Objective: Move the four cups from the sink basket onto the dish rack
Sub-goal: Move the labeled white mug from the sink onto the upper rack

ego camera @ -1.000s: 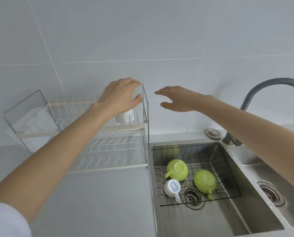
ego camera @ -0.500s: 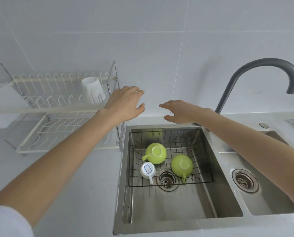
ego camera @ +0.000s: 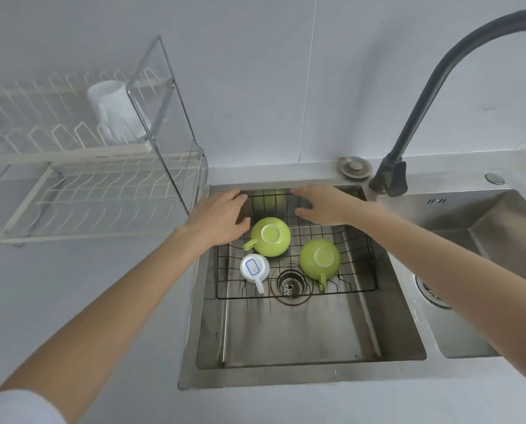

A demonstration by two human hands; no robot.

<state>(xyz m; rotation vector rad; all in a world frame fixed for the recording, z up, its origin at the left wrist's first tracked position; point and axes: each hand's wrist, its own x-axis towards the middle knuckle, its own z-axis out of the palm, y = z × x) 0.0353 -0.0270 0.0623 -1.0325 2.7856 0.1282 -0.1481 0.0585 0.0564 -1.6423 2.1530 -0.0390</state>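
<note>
Three cups lie upside down in the black wire sink basket (ego camera: 359, 264): a green cup (ego camera: 270, 237) at the back left, a second green cup (ego camera: 319, 258) to its right, and a small white cup (ego camera: 254, 269) with a blue label in front. Another white cup (ego camera: 114, 108) stands upside down on the upper tier of the white dish rack (ego camera: 81, 185). My left hand (ego camera: 218, 215) hovers empty, fingers spread, just left of the back green cup. My right hand (ego camera: 326, 205) is spread and empty over the basket's far edge.
The steel sink (ego camera: 286, 341) has a drain (ego camera: 290, 284) under the basket. A dark curved faucet (ego camera: 424, 96) rises at the back right. A second basin (ego camera: 485, 255) lies to the right. Grey counter stretches left under the rack.
Both hands have dropped from beside the rack down to the basket's far edge. The view has tilted down over the sink. The white cup stays on the rack.
</note>
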